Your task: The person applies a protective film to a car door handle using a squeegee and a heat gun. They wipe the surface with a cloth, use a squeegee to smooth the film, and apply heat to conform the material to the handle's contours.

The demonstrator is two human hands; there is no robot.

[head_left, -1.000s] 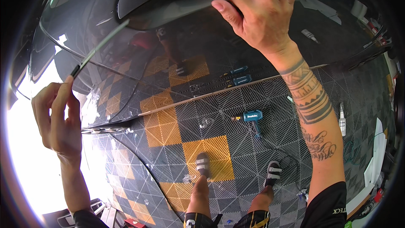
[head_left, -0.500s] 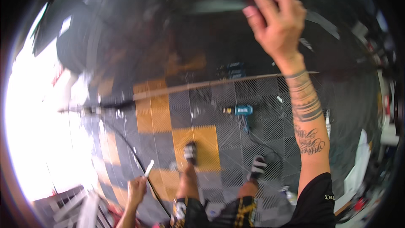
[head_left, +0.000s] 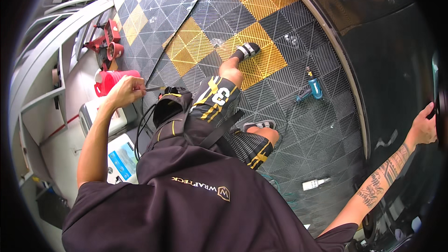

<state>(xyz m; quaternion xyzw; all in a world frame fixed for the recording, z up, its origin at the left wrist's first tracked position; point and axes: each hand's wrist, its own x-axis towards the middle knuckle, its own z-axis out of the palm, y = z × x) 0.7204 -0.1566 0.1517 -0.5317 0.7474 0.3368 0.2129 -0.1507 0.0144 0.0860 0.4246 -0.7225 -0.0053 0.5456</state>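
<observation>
My left hand (head_left: 127, 91) is closed around one end of a slim, flat tool (head_left: 154, 88). The tool's other end points at the black waist pouch (head_left: 173, 105) on my hip; whether they touch is unclear. Out at the right, my right hand (head_left: 423, 125) is against the dark, glossy vehicle body (head_left: 387, 74). Its fingers curl at a black part (head_left: 440, 107) near the picture's rim, and most of them are hidden there. I cannot tell whether that part is fixed to the body or held loose.
A teal heat gun (head_left: 315, 88) lies on the grey and yellow tiled floor (head_left: 298, 144) by my feet. Nearby lies a white bottle (head_left: 315, 184). A black cable (head_left: 179, 25) crosses the tiles. At left stand a grey rack (head_left: 29, 105), red equipment (head_left: 112, 42) and a blue-labelled box (head_left: 122, 158).
My view has swung down and round toward my body. The left hand with the slim tool has come beside the waist pouch. My right hand remains at the vehicle body.
</observation>
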